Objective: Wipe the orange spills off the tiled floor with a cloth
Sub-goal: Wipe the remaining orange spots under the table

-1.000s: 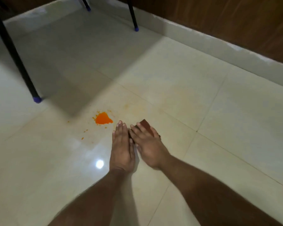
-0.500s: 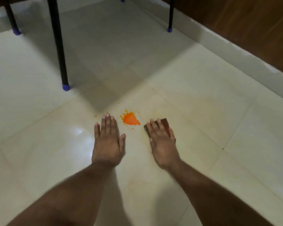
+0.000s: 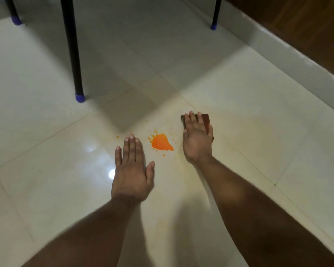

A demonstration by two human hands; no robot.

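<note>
A bright orange spill (image 3: 161, 143) with small specks around it lies on the glossy cream tiled floor (image 3: 239, 116). My right hand (image 3: 197, 140) presses flat on a folded dark brown cloth (image 3: 205, 120) just right of the spill; most of the cloth is hidden under the palm and fingers. My left hand (image 3: 132, 170) rests flat on the floor to the left of the spill, fingers together, holding nothing. The spill sits between the two hands, touching neither. A faint yellowish smear marks the tile near the right hand.
A black furniture leg with a blue foot (image 3: 79, 97) stands on the floor beyond the left hand. Two more legs (image 3: 213, 26) (image 3: 15, 20) stand further back. A pale skirting board (image 3: 297, 60) under a wooden wall runs along the right.
The hands, side by side a second ago, have parted: the left went to the spill's left, the right with the cloth to its right. The view has swung left.
</note>
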